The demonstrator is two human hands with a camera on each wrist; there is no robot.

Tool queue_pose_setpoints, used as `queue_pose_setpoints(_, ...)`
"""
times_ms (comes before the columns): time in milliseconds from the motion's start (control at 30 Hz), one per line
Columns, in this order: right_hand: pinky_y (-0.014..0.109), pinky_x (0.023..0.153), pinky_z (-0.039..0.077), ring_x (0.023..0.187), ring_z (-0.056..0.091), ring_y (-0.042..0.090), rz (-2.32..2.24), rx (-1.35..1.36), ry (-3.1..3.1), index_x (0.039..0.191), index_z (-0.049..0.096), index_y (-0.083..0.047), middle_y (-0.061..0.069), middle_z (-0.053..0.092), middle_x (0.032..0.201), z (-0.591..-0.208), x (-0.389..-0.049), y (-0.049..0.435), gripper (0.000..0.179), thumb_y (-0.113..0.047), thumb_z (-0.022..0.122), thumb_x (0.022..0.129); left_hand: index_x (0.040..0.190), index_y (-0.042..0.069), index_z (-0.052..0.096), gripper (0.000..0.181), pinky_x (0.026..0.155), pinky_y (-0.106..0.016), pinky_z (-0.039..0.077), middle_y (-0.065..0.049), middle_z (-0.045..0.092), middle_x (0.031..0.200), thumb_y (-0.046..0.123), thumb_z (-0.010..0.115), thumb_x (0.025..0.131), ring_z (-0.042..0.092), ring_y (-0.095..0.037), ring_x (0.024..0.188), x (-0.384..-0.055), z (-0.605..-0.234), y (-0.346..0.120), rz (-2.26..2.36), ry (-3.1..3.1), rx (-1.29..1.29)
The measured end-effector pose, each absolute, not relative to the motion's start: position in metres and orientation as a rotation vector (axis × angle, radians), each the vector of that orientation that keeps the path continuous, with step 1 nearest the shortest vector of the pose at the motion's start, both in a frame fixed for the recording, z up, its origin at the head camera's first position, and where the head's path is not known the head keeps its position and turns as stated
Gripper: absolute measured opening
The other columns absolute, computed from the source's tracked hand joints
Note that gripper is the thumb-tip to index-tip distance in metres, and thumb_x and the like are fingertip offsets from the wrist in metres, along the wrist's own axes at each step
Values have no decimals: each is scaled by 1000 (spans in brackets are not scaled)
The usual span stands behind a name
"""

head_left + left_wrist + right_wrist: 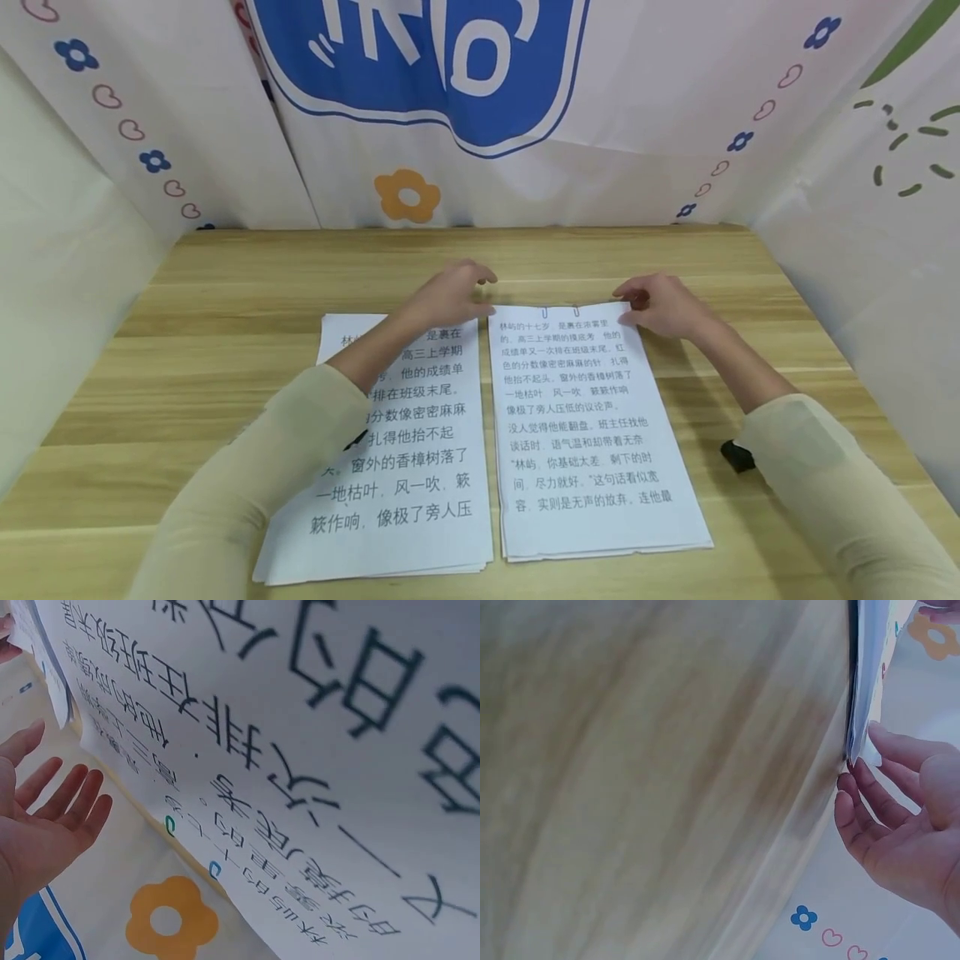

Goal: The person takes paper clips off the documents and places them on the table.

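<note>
Two stacks of printed paper lie side by side. At the right stack (577, 425), two paper clips (544, 312) sit on the top edge. My right hand (667, 306) pinches its top right corner, thumb on the upper face and fingers by the edge, as the right wrist view shows. Over the gap between the stacks is my left hand (453, 296), its thumb near the right stack's top left corner. In the left wrist view its fingers (75, 799) are spread and hold nothing. My left forearm partly covers the left stack (405, 467), which bears a green clip (169, 825) and a blue clip (215, 870).
The wooden table (225, 275) runs back to a white cloth backdrop (622, 183) with printed flowers and a blue emblem. White cloth walls (67, 250) stand at both sides. A small black object (738, 456) shows by my right sleeve.
</note>
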State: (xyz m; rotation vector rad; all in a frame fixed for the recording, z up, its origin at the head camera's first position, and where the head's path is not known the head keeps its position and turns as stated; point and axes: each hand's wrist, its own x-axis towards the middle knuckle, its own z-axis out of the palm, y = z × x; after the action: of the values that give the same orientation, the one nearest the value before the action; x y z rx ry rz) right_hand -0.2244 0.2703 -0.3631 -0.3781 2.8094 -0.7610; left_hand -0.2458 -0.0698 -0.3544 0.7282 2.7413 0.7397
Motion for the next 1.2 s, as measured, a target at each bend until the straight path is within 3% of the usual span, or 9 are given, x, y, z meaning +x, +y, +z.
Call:
queue_pose_setpoints(500,43,88,46,99,56,32,-742,-350,2810,126,67,7,20,66,109,-368,-227,268,37,1,75,90,138,0,60,49,98,-35,55,-17,69,123,-3,73,91,66,-28,112,-252,-361,-52,766,2627,706)
queue_pose_setpoints(1200,42,82,44,94,52,32,-741,-330,2787,121,69,8,19,63,104,-368,-229,266,29,2,73,93,139,0,61,51,95,-33,55,-16,68,117,-10,68,90,64,-28,108,-255,-361,-42,773,2602,713)
